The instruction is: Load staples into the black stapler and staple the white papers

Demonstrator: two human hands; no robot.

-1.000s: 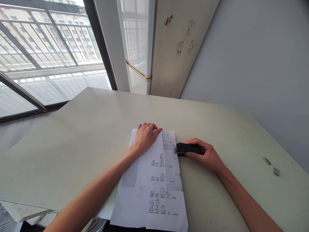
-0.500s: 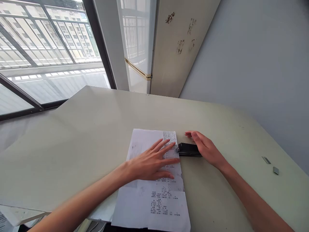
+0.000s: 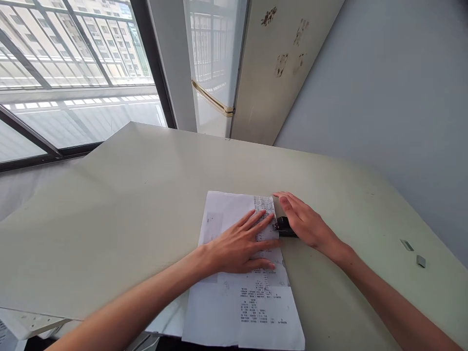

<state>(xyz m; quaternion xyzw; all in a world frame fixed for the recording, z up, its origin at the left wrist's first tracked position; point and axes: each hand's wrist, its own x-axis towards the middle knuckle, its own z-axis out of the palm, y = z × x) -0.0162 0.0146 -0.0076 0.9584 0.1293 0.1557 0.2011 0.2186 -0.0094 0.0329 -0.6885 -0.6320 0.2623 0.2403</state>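
Observation:
Printed paper sheets lie on the table, small text along their right side. My left hand rests flat on them with its fingers spread. At the right edge of the sheets is a black stapler, its front end meeting the paper. My right hand is over the stapler's rear part and hides much of it. Its fingers stretch forward past the stapler rather than wrapping round it, and the thumb is raised. Whether the palm presses down on the stapler, I cannot tell.
Two small grey pieces lie on the pale table at the right. A grey wall borders the table's right side. At the back stand a fridge with a gold handle and a window.
My right hand has moved left and forward over the stapler and now covers more of it. The left hand stays flat on the paper. The view has shifted slightly.

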